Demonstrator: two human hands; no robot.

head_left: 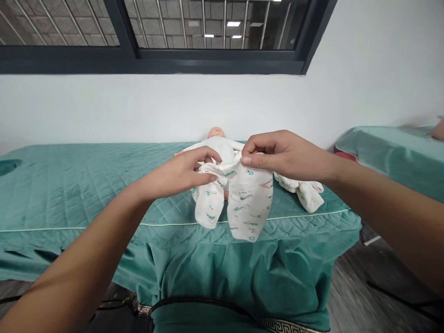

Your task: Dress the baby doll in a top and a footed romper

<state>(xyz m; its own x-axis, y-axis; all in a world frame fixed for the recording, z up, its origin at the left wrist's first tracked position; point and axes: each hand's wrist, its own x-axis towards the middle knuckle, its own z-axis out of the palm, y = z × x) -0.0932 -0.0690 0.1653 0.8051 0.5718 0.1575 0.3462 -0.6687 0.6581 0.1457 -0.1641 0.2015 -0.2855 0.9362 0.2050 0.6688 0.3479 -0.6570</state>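
Observation:
A pair of white baby pants [248,203] with a small green and pink print hangs between my hands, legs toward me. My right hand [277,155] pinches the waistband between thumb and fingers. At the other side of the waistband, my left hand [194,171] has its fingers curled over the bunched cloth, with the thumb below. Behind the pants a baby doll [216,132] lies on its back in a white top [222,147]. The pants and my hands hide most of its lower body.
A green quilted cover [86,185] drapes the bed beneath the doll. Folded white printed baby clothes [305,192] lie to the right of the pants. Another green-covered bed [398,152] stands at far right. The white wall [138,106] and a dark-framed window [215,60] are behind.

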